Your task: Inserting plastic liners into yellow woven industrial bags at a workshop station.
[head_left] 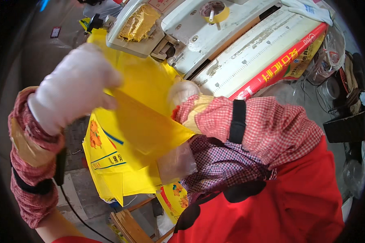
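Note:
A yellow printed sack spreads in front of me, its upper part running up beside the white machine. My left hand, in a white glove and smeared by motion, is closed with its fingertips at a raised edge of this sack. At the sack's right side, near the machine table's edge, is my gloved right hand. Its fingers are hidden, so its grip does not show. Below lies a pile of more yellow sacks with printed pictures, beside a piece of clear plastic by my lap.
The white machine carries a tape roll and a worn yellow pad. A red-and-yellow printed strip runs along its worn table. White gloves lie at the far right. A wooden stool and black cable are below.

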### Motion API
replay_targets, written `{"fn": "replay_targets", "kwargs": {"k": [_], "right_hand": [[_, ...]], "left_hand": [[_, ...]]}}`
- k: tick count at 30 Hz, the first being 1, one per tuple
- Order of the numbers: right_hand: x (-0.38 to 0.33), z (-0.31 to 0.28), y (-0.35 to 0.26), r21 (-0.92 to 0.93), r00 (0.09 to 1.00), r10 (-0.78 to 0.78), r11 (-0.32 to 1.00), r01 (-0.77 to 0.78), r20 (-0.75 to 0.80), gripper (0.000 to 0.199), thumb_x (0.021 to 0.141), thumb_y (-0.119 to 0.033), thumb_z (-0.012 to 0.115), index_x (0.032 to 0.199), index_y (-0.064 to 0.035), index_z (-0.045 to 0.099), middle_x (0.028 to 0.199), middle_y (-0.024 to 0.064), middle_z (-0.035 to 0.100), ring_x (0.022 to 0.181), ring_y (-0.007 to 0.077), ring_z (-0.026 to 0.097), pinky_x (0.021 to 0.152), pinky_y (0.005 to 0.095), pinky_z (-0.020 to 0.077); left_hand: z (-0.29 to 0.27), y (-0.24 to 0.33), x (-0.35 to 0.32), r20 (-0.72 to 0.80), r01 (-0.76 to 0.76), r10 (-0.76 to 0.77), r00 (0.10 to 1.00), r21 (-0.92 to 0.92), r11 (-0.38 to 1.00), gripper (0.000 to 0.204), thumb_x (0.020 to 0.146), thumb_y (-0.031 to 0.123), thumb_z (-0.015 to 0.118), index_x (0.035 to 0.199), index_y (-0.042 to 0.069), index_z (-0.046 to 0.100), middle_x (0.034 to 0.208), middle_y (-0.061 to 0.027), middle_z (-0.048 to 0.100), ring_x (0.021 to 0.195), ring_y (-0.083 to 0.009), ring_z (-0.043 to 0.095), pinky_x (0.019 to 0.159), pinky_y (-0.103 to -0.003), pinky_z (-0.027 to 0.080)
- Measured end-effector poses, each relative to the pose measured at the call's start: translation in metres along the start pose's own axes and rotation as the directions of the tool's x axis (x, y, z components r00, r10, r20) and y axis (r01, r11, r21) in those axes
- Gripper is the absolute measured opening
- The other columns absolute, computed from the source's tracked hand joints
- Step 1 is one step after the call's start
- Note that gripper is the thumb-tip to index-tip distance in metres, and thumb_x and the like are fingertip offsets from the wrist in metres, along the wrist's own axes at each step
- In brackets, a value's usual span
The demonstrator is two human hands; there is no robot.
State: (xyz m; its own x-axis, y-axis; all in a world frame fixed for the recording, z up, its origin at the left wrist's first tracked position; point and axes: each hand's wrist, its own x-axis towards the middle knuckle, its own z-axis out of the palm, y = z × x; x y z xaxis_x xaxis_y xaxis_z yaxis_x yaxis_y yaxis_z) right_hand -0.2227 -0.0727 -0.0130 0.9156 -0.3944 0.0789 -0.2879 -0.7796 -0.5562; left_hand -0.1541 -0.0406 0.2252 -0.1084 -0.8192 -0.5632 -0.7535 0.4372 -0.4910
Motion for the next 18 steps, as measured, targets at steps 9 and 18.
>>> {"fn": "replay_targets", "kwargs": {"k": [9, 18], "right_hand": [[0.010, 0.004, -0.004, -0.039, 0.999, 0.020, 0.999, -0.021, -0.030, 0.030, 0.084, -0.022, 0.056, 0.108, -0.0053, 0.061, 0.094, 0.0159, 0.068, 0.087, 0.0314, 0.067, 0.071, 0.0428, 0.0533], [-0.018, -0.002, 0.006, 0.170, 0.984, 0.166, 0.973, -0.153, -0.062, 0.032, 0.087, -0.022, 0.054, 0.113, -0.0031, 0.058, 0.096, 0.0176, 0.067, 0.089, 0.0329, 0.066, 0.072, 0.0438, 0.0534]], "left_hand": [[0.050, 0.141, 0.002, -0.132, -0.329, 0.308, 0.942, -0.536, 0.778, 0.014, 0.071, 0.018, 0.059, 0.073, 0.005, 0.060, 0.063, -0.0112, 0.058, 0.055, -0.0305, 0.061, 0.051, -0.039, 0.050], [0.036, 0.081, 0.081, -0.615, -0.752, 0.488, 0.619, -0.287, 0.593, 0.016, 0.082, 0.016, 0.053, 0.077, 0.003, 0.060, 0.070, -0.0124, 0.059, 0.069, -0.0289, 0.060, 0.068, -0.036, 0.049]]}}
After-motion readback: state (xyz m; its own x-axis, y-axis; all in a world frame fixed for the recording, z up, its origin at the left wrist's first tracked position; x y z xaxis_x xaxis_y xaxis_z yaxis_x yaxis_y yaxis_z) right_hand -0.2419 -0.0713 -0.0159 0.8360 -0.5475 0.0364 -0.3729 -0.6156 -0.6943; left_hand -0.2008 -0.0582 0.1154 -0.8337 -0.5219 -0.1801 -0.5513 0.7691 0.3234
